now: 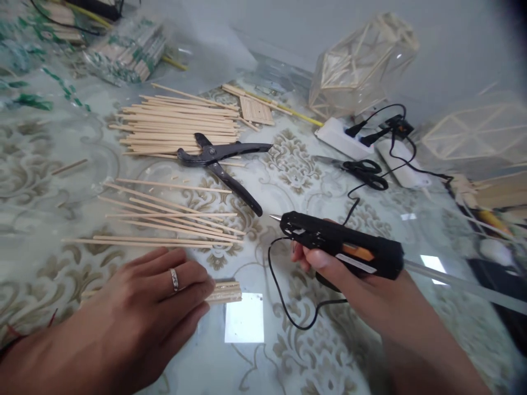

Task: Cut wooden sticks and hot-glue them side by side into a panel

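Observation:
My right hand (pixel 341 280) is wrapped round a black hot glue gun (pixel 341 244), its metal nozzle pointing left and a clear glue stick (pixel 448 282) sticking out of its back. With fingers together, my left hand (pixel 164 302) holds a row of wooden sticks (pixel 226 292) joined side by side on the table; most of the row is hidden under the hand. Just beyond that hand lie several loose thin sticks (pixel 173 214). Black-handled pliers (pixel 224 159) rest partly on a larger stack of sticks (pixel 177 123).
Black scissors (pixel 362 171) lie near a white power strip (pixel 343 140) with black plugs. Stick-built frames (pixel 362 66) stand at the back right. A bag of wrapped chopsticks (pixel 127 46) sits at the back left. The gun's black cord (pixel 284 307) loops over the patterned tabletop (pixel 329 351).

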`<state>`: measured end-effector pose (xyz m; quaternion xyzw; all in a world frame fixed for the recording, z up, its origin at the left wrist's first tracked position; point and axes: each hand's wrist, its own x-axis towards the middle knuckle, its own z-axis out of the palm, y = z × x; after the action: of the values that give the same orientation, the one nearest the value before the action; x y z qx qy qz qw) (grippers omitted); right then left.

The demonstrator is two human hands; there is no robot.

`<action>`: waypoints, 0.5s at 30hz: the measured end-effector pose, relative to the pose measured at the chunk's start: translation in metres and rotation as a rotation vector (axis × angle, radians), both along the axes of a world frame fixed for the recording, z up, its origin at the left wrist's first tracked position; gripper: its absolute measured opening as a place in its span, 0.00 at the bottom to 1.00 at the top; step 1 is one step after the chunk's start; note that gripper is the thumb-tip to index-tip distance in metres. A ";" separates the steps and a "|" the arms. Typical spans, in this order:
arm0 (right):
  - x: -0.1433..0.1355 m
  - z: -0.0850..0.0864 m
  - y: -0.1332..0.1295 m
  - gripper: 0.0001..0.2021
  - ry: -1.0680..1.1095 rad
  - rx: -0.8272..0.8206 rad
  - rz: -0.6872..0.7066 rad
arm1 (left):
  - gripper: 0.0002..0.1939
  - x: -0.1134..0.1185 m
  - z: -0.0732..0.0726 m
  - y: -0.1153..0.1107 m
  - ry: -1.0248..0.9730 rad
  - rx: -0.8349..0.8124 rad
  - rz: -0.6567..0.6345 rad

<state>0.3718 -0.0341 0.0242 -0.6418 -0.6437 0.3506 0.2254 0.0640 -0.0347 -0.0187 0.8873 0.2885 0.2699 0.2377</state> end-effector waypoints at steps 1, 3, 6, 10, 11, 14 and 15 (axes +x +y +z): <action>-0.003 0.000 -0.001 0.18 0.013 -0.020 0.008 | 0.07 0.000 0.000 0.000 -0.002 -0.007 0.002; -0.011 0.002 -0.002 0.19 0.070 -0.097 0.071 | 0.08 0.000 0.001 -0.001 -0.013 0.002 -0.006; -0.024 0.003 -0.006 0.20 0.215 -0.215 0.130 | 0.09 0.000 0.002 0.000 -0.008 0.031 -0.016; -0.027 0.000 -0.013 0.19 0.368 -0.320 0.089 | 0.09 0.001 0.003 0.001 0.008 0.037 -0.012; -0.026 -0.002 -0.015 0.19 0.395 -0.338 0.081 | 0.09 0.001 0.003 0.002 0.009 0.042 -0.013; -0.025 -0.004 -0.017 0.18 0.443 -0.372 0.089 | 0.09 0.001 0.003 0.001 0.010 0.047 -0.016; -0.025 -0.004 -0.016 0.18 0.450 -0.376 0.100 | 0.09 0.001 0.003 0.001 0.005 0.048 -0.013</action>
<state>0.3468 -0.0505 0.0201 -0.5459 -0.5322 0.6079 0.2217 0.0646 -0.0334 -0.0155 0.8954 0.2766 0.2730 0.2174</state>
